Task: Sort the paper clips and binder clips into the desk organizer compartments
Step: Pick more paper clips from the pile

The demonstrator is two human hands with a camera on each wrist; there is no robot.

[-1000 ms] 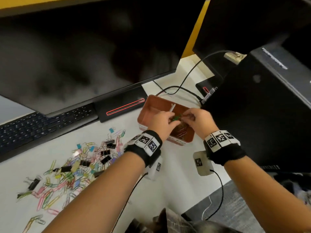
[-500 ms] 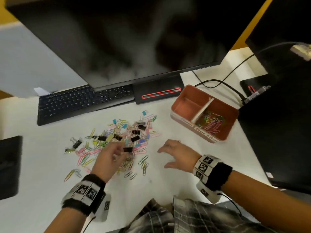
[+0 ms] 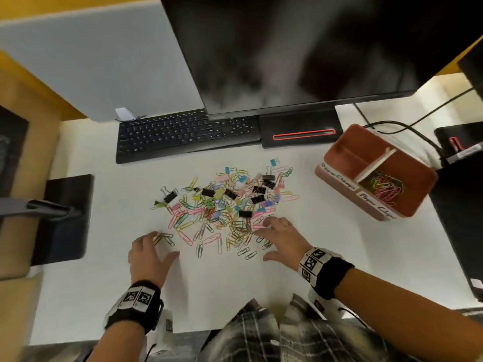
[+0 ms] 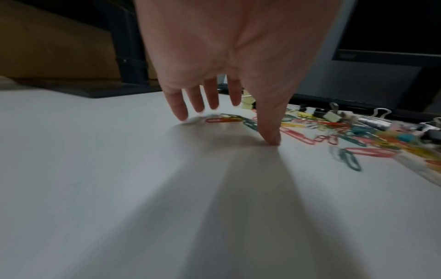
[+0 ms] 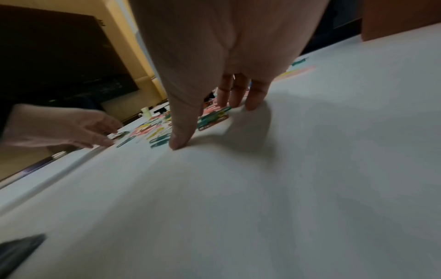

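**Both hands spread at the near edge of the clip pile**

A white surface carries everything. A large dark monitor stands at its far side, with a black keyboard under its lower edge and a black base with a red outlined slot beside the keyboard.

At the right sits the brown desk organizer, tilted to the view and split by a pale divider into two compartments with handwritten labels on the front wall. The right compartment holds a tangle of coloured paper clips; nothing can be made out in the left one.

In the middle of the surface lies the loose pile of paper clips in pink, yellow, green and blue, mixed with black binder clips and a few small coloured ones, well apart from the organizer.

The left hand rests at the pile's near-left edge, fingers straight and spread, their tips on or just beside a few stray paper clips, the thumb tip pressed to the surface; it holds nothing. The right hand lies at the pile's near-right edge, fingers likewise extended and fanned over the clips, thumb tip down on the surface, gripping nothing. Both wrists wear black bands with square printed markers.
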